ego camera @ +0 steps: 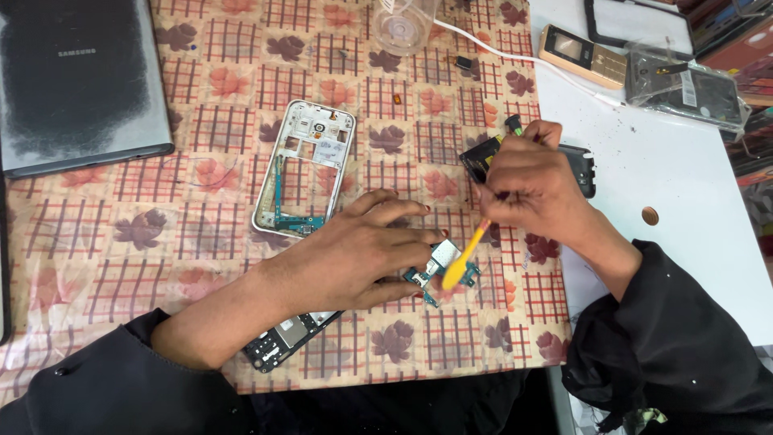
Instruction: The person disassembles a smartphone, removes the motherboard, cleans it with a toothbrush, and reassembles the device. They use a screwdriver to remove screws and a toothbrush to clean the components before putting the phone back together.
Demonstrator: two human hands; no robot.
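Black sleeves (121, 387) frame the near edge. Left hand (354, 258) lies flat with fingers spread, fingertips pressing a small circuit board (439, 270) onto the patterned tablecloth (201, 201). Right hand (531, 189) pinches a yellow brush (463, 262), its head touching the board. Left and farther lies a white phone frame (304, 165).
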